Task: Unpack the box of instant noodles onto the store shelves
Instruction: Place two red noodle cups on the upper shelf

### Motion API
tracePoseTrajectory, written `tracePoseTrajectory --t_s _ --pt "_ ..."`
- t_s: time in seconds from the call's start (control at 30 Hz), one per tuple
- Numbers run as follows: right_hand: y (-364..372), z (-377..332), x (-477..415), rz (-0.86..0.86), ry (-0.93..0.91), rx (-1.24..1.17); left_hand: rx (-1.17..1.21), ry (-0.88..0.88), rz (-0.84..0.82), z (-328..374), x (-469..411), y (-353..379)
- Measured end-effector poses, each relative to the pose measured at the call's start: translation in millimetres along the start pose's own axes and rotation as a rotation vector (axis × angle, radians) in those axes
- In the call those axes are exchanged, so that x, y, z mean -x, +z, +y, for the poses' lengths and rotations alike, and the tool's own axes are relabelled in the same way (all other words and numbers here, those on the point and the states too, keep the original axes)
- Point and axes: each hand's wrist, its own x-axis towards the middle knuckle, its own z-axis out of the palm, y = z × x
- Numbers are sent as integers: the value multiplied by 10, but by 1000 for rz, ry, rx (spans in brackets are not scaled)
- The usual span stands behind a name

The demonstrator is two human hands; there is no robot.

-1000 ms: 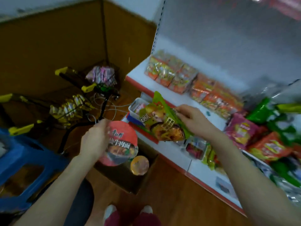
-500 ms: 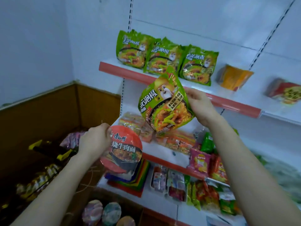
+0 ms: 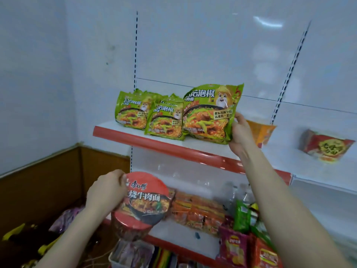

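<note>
On upper shelf (image 3: 164, 147): right hand (image 3: 240, 132) grips green noodle packet (image 3: 209, 113) | left hand (image 3: 106, 192) clasps, apparently, noodle bowl (image 3: 144, 202)

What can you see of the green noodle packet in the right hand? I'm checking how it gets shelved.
The green noodle packet is a glossy, crinkled plastic pillow bag, printed with a bowl of noodles, a cartoon animal and Chinese lettering. It stands roughly upright, face out, at the front of the upper shelf, at the right end of a row of matching packets and overlapping its neighbour. The right hand pinches its lower right edge. It looks sealed.
</note>
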Motion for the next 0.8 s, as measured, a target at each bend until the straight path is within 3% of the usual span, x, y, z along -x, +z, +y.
tracePoseTrajectory --t_s 0.17,0.47,0.63,0.8 --pt "-297 42 -744 12 43 56 -7 -76 45 281 -195 205" --pt "-444 564 -1231 -55 364 106 1 -156 119 608 -278 492" --pt "-555 662 -1334 41 280 156 -4 -154 108 682 -322 535" --pt "-565 577 -1108 -141 128 428 -3 -145 99 650 -353 475"
